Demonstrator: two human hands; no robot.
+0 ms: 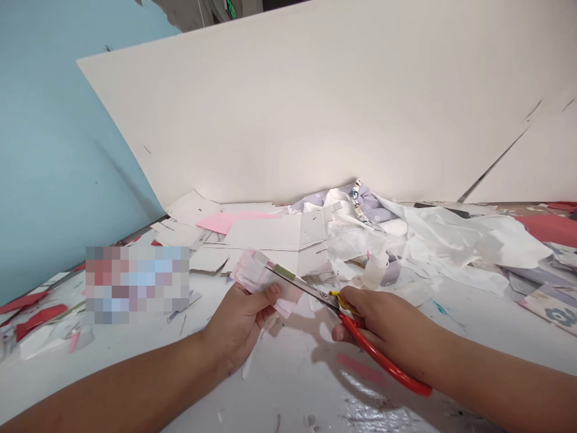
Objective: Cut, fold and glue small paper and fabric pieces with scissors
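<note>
Pinching layered pink-white paper [259, 279] in left hand [238, 325], thumb on top; gripping red-handled scissors [383, 355] in right hand [387, 322], steel blades reaching across paper edge.

**Inspector:** What is being masked on the bench?

**Examiner:** A pixelated patch [137, 284] is covering part of the white tabletop [279, 403] beside the left hand [238, 325], and nothing beneath it can be made out.

**Inspector:** And at the frame edges?

**Examiner:** The left forearm [103, 385] is running off the bottom edge, the right forearm [487, 367] off the right. A patterned cloth [547, 313] and a red sheet [552, 228] are being cut off at the right, while a green sign [231, 8] is being clipped at the top, too small to read.

**Inspector:** The cutting point?

**Examiner:** The right hand [387, 328] is hiding the pivot of the red-handled scissors [383, 355], and the blade tips are being lost against the pink-edged paper [264, 282].
</note>
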